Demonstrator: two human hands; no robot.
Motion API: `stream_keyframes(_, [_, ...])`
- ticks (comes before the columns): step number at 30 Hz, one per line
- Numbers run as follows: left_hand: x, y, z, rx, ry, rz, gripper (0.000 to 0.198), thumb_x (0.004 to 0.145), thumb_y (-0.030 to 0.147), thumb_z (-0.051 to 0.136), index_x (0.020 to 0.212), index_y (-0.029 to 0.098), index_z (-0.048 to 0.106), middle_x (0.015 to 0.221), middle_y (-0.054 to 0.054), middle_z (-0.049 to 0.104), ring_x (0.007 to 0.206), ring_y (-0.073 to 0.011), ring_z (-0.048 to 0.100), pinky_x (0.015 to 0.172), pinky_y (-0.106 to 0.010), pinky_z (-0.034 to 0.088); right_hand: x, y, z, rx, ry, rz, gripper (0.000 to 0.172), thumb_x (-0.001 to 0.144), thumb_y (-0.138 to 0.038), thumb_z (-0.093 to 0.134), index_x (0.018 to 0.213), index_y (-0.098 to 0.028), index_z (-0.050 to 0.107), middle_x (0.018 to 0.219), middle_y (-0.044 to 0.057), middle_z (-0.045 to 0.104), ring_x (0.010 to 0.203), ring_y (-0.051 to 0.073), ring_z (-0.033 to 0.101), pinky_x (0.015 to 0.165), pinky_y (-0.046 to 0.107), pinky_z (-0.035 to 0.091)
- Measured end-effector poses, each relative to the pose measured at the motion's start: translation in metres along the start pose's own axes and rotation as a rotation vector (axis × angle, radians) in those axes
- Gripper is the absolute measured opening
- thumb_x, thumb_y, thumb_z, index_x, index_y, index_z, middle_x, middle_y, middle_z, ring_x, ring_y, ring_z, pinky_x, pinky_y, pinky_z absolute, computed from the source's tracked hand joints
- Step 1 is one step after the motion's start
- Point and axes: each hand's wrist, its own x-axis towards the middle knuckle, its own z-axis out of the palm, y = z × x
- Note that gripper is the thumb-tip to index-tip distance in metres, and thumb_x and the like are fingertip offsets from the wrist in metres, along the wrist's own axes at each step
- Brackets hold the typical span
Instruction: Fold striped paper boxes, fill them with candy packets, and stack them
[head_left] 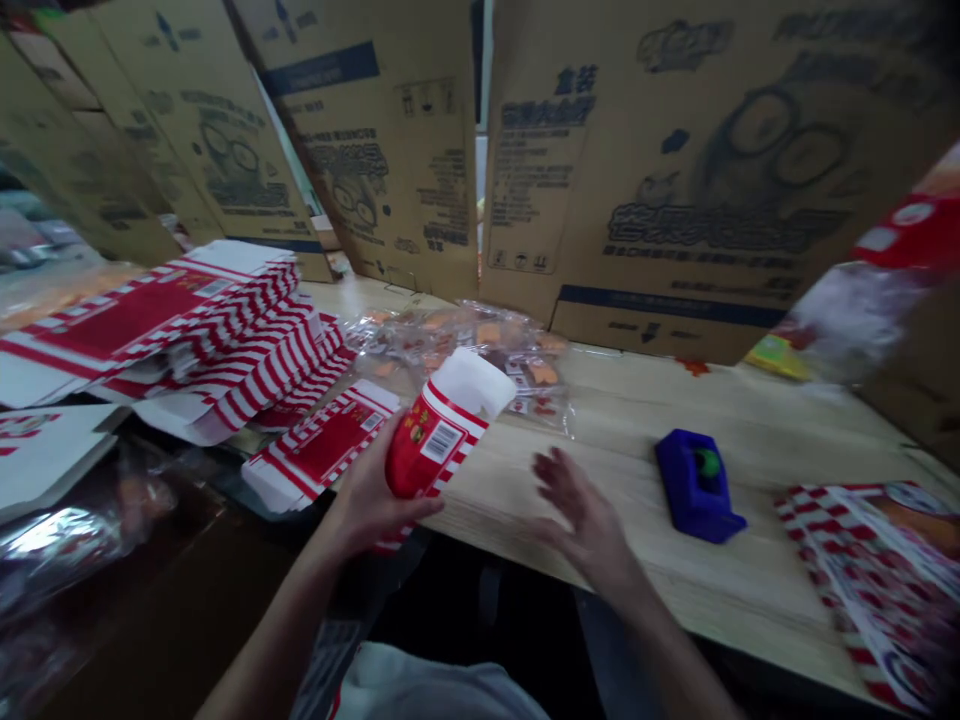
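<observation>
My left hand (371, 490) is wrapped around a red-and-white striped carton (439, 425) with a barcode label, held tilted above the near edge of the wooden table (645, 560). Its white flap end points up and to the right. My right hand (585, 510) hovers over the table just right of the carton, fingers spread and slightly blurred, holding nothing. Clear plastic packets with orange contents (480, 345) lie on the table behind the carton.
A pile of flat red-and-white striped cartons (225, 320) sits at the left. A blue tape dispenser (697, 485) rests to the right of my right hand. More striped packaging (877, 570) lies at the far right. Large brown cardboard boxes (675, 150) wall the back.
</observation>
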Motion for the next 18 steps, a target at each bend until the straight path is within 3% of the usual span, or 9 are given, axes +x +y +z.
stream_keyframes(2, [-0.006,0.009,0.022,-0.071,-0.022,0.041,0.107,0.058,0.044,0.084,0.145,0.019,0.027,0.14,-0.015,0.05,0.126,-0.0341,0.05,0.104,-0.046,0.042,0.006,0.001,0.02,0.072,-0.081,0.005,0.083,0.065,-0.034,0.087,0.136,-0.029,0.043,0.14,0.01,0.05,0.127,0.029,0.049,0.105,0.049,0.041])
stream_keyframes(6, [-0.01,0.016,0.052,-0.135,0.005,0.07,0.104,0.059,0.039,0.083,0.145,0.019,0.027,0.14,-0.017,0.049,0.128,-0.0353,0.047,0.107,-0.05,0.039,0.017,0.001,0.048,0.226,-0.171,0.006,0.057,0.074,-0.035,0.079,0.124,-0.026,0.054,0.126,0.007,0.062,0.115,0.026,0.059,0.103,0.045,0.045])
stream_keyframes(10, [-0.01,0.016,0.059,-0.252,-0.053,0.039,0.101,0.061,0.033,0.082,0.145,0.021,0.027,0.144,-0.017,0.043,0.133,-0.0341,0.042,0.11,-0.051,0.035,0.012,-0.002,0.035,0.225,-0.114,-0.005,0.044,0.075,-0.032,0.077,0.115,-0.022,0.061,0.115,0.006,0.068,0.106,0.025,0.064,0.096,0.041,0.05])
stream_keyframes(12, [-0.008,0.012,0.058,-0.425,-0.1,-0.037,0.095,0.064,0.031,0.08,0.144,0.02,0.03,0.139,-0.016,0.047,0.126,-0.0321,0.049,0.105,-0.048,0.04,0.01,-0.001,0.022,0.2,-0.078,-0.011,0.034,0.078,-0.033,0.075,0.107,-0.02,0.066,0.108,0.006,0.071,0.099,0.024,0.066,0.091,0.039,0.052])
stream_keyframes(15, [-0.006,0.003,0.06,-0.756,-0.078,-0.195,0.089,0.061,0.026,0.083,0.139,0.02,0.039,0.118,-0.011,0.062,0.104,-0.0259,0.064,0.091,-0.04,0.051,0.011,0.004,0.009,0.235,-0.042,0.014,0.03,0.073,-0.034,0.078,0.097,-0.018,0.07,0.096,0.006,0.074,0.086,0.024,0.069,0.081,0.037,0.055])
stream_keyframes(18, [-0.008,0.001,0.064,-0.981,-0.097,-0.357,0.062,0.058,0.023,0.085,0.115,0.017,0.06,0.093,-0.006,0.071,0.084,-0.0234,0.069,0.079,-0.037,0.055,0.015,0.012,0.003,0.29,-0.013,0.077,0.03,0.069,-0.035,0.08,0.092,-0.017,0.071,0.089,0.007,0.075,0.078,0.023,0.07,0.075,0.035,0.056])
